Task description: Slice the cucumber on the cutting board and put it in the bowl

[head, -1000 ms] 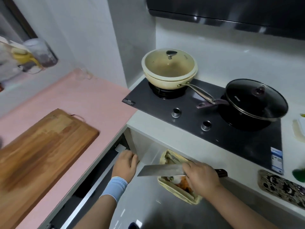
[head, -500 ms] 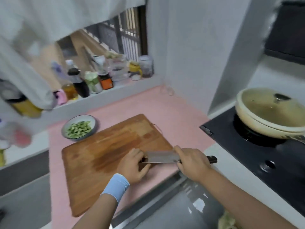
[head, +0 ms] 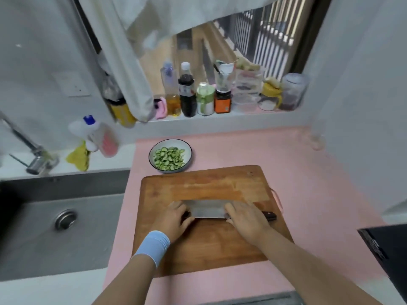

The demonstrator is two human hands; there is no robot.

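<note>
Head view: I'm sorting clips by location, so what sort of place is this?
Most likely a home kitchen: a steel sink with a tap on the left, a wooden cutting board with a cleaver on the pink counter, and sauce bottles lined along the window sill.

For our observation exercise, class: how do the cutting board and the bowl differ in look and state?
The cutting board is brown, wooden and rectangular; the bowl is white, round and dark-rimmed. The board bears no cucumber, only the cleaver with the left hand and right hand on it; the bowl holds cucumber slices. The board lies nearer the person than the bowl. Both rest on the pink counter.
</note>
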